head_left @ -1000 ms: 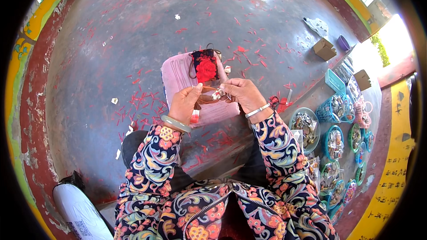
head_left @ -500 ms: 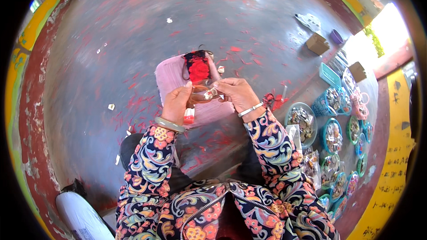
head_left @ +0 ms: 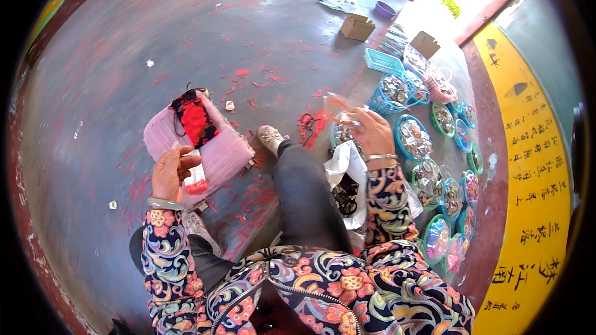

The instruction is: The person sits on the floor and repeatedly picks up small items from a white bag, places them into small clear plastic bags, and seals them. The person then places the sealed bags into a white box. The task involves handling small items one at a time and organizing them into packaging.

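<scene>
Orange-brown strap, perhaps in a clear wrapper (blurred, so not certain), held up to the right of the pink stool. Right hand has it pinched between thumb and fingers, back of the hand uppermost, silver bangle at the wrist.

Nearest the body: floral jacket, dark trousers, right knee bent out to the right of the stool. Left shoe at the stool's near edge. White bag to the stool's right, mouth open, dark coiled items inside.

Left hand over the near left part of the stool, fingers loosely curled, pale bangle below. Red-and-white packet just beside those fingers; cannot tell whether gripped or merely lying there.

Black cloth piece with red flower on the stool's far end. Right shoe just right of the stool; red heap on the floor past it. Well right of the stool, many baskets of small packets, mostly blue and green. Red scraps scattered beyond the stool.

Farther off, beyond and right of the stool: cardboard box, then purple bowl.
</scene>
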A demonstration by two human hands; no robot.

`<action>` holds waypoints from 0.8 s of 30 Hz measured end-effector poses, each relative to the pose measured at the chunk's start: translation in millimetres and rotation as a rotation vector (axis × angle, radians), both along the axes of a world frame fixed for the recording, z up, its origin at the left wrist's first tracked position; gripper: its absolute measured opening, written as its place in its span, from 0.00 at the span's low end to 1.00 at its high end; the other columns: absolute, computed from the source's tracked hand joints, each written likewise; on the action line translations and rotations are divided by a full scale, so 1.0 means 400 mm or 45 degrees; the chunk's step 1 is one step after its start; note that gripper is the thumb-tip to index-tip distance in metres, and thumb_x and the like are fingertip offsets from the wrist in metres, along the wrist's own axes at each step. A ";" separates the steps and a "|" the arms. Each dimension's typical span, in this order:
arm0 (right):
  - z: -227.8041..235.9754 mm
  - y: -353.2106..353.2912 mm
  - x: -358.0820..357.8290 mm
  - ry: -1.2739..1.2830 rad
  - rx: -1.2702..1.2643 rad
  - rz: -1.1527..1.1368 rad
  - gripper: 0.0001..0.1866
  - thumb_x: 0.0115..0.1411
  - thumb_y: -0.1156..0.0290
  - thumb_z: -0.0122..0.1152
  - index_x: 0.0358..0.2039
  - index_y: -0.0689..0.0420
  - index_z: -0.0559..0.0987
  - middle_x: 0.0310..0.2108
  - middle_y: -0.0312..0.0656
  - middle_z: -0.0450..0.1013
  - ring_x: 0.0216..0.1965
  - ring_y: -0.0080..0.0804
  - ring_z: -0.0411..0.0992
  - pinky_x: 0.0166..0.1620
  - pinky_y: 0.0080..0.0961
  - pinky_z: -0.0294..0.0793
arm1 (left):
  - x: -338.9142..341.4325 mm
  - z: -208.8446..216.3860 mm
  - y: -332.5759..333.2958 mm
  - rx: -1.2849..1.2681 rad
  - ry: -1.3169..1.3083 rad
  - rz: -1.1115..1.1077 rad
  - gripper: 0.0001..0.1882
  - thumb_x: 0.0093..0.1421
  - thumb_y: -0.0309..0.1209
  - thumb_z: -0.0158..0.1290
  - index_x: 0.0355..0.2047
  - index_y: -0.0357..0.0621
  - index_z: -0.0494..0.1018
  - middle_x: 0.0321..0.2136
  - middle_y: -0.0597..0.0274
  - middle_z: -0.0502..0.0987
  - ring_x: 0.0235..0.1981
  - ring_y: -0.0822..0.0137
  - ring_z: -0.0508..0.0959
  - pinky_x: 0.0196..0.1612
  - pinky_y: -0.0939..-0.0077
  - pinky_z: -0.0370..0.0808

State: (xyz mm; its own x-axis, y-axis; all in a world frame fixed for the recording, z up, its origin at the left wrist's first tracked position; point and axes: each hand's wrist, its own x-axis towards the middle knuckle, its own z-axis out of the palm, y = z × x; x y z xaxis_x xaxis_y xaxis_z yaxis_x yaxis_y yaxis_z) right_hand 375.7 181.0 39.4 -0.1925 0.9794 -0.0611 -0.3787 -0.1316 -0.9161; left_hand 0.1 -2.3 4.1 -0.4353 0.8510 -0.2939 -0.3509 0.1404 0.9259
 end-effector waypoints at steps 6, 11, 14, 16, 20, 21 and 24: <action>-0.158 0.039 0.417 -0.541 -0.124 -0.398 0.08 0.55 0.69 0.55 0.31 0.60 0.75 0.21 0.31 0.69 0.19 0.15 0.67 0.21 0.11 0.66 | 0.022 0.005 0.005 -0.066 0.087 -0.021 0.19 0.61 0.45 0.43 0.35 0.41 0.73 0.23 0.63 0.78 0.23 0.79 0.73 0.25 0.87 0.63; -0.284 0.011 0.501 -0.864 -0.158 -0.484 0.07 0.52 0.74 0.54 0.29 0.64 0.77 0.22 0.35 0.72 0.21 0.19 0.68 0.23 0.14 0.66 | 0.030 -0.001 0.007 -0.136 0.177 -0.033 0.19 0.60 0.45 0.44 0.34 0.40 0.73 0.22 0.63 0.77 0.20 0.81 0.71 0.24 0.88 0.63; -0.351 0.035 0.530 -1.097 -0.055 -0.365 0.08 0.49 0.77 0.52 0.28 0.63 0.79 0.24 0.37 0.74 0.26 0.23 0.71 0.31 0.18 0.69 | 0.024 -0.020 0.016 -0.148 0.199 -0.074 0.20 0.59 0.47 0.45 0.34 0.41 0.72 0.22 0.63 0.77 0.23 0.77 0.74 0.24 0.87 0.63; -0.372 0.060 0.524 -1.292 0.090 -0.222 0.08 0.49 0.76 0.52 0.27 0.62 0.79 0.24 0.39 0.75 0.26 0.23 0.71 0.31 0.18 0.69 | 0.023 -0.028 0.015 -0.165 0.211 -0.076 0.20 0.59 0.47 0.45 0.34 0.41 0.72 0.22 0.63 0.77 0.23 0.77 0.74 0.24 0.87 0.63; -0.352 0.105 0.486 -1.627 0.286 0.085 0.09 0.50 0.73 0.50 0.28 0.57 0.79 0.26 0.46 0.75 0.31 0.37 0.73 0.37 0.26 0.70 | 0.027 -0.040 0.020 -0.186 0.245 -0.062 0.20 0.60 0.46 0.44 0.34 0.40 0.72 0.22 0.63 0.77 0.21 0.79 0.72 0.24 0.88 0.63; -0.380 0.125 0.493 -1.692 0.329 0.036 0.10 0.53 0.71 0.49 0.31 0.57 0.79 0.30 0.46 0.75 0.32 0.37 0.73 0.38 0.26 0.70 | 0.025 -0.045 0.023 -0.187 0.255 -0.066 0.20 0.60 0.46 0.44 0.34 0.40 0.72 0.22 0.63 0.77 0.22 0.79 0.73 0.25 0.88 0.63; -0.353 0.141 0.448 -1.959 0.294 -0.164 0.11 0.54 0.70 0.50 0.34 0.57 0.78 0.33 0.47 0.75 0.37 0.38 0.73 0.42 0.26 0.70 | 0.019 -0.052 0.016 -0.203 0.318 -0.081 0.21 0.60 0.47 0.44 0.35 0.40 0.72 0.22 0.63 0.77 0.23 0.78 0.73 0.25 0.87 0.64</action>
State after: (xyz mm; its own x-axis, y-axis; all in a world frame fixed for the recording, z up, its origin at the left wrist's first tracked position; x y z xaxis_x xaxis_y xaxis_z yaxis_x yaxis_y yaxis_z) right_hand 555.0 237.5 -101.6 -0.0056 0.9994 0.0352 0.9103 0.0196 -0.4135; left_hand 7.6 4.0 -16.8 -0.4583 0.8304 -0.3169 -0.1009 0.3056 0.9468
